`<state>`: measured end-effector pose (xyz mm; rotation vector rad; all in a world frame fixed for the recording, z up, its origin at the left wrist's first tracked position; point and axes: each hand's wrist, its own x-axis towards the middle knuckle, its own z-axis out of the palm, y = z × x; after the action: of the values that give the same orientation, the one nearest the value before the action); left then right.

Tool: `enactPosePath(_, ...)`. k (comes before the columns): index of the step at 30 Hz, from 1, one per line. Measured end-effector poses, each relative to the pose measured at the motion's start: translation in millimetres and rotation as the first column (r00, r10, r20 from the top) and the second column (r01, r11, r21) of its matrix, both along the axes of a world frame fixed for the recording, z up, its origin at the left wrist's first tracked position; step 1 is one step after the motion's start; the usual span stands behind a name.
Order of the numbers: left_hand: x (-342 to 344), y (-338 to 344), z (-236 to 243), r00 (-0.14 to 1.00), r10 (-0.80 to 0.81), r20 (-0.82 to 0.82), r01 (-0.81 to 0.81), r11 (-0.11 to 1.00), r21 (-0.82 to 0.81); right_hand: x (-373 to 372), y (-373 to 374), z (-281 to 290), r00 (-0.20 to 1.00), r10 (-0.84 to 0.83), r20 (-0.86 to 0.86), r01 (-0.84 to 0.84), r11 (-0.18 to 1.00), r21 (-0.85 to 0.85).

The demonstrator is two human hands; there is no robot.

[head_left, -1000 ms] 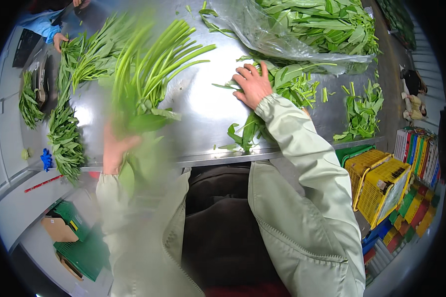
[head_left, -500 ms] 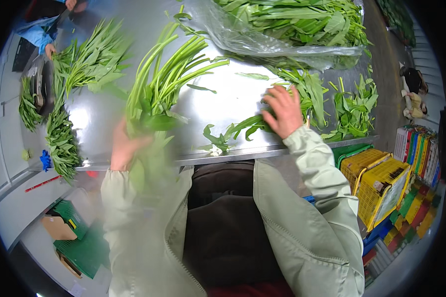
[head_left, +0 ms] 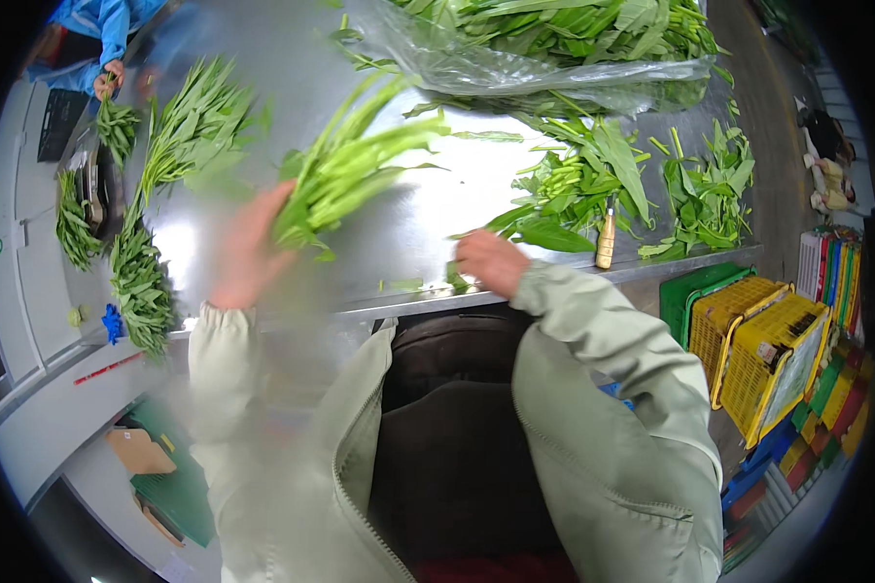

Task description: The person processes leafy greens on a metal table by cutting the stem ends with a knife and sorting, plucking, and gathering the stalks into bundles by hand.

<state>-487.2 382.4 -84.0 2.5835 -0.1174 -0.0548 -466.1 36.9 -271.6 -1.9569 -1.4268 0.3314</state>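
Observation:
My left hand (head_left: 253, 248), blurred by motion, is closed round the leafy end of a bunch of water spinach (head_left: 345, 165). The cut stems point away to the upper right above the metal table (head_left: 350, 282). Close to the table's front edge, my right hand (head_left: 491, 262) has its fingers curled in on loose green leaves (head_left: 457, 278), which show by the fingertips. Just right of it lies a heap of leafy stems (head_left: 574, 189). A wooden handle (head_left: 606, 241) sticks out of that heap toward the edge; the rest of the tool is hidden by leaves.
A clear plastic bag (head_left: 554, 83) full of greens lies at the far side. More greens (head_left: 705, 194) lie right, and bunches (head_left: 190, 131) left. At far left a co-worker's hands (head_left: 109, 80) hold a bunch over a scale (head_left: 92, 185). Yellow crates (head_left: 773, 360) stand right, below table level.
My left hand has lifted the bunch and swung its leafy end up from the front edge. My right hand has moved left off the heap, its fingers closing. The co-worker's hands have raised a bunch.

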Motion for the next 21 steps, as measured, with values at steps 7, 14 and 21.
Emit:
enactPosePath(7, -30, 39, -80, 0.972, -0.05, -0.229, 0.145, 0.894, 0.425, 24, -65, 93, 0.928, -0.37, -0.051, 0.367, 0.928, -0.069)
enactPosePath(14, -54, 1, -18, 0.996, 0.083, -0.021, -0.07, 0.934, 0.351, 48, -27, 93, 0.855, -0.382, 0.351, 0.484, 0.831, -0.275)
enactPosePath(21, -101, -67, -67, 0.777, 0.219, -0.59, -0.627, 0.194, -0.754, 75, 78, 92, 0.913, -0.392, 0.117, 0.395, 0.919, -0.009)
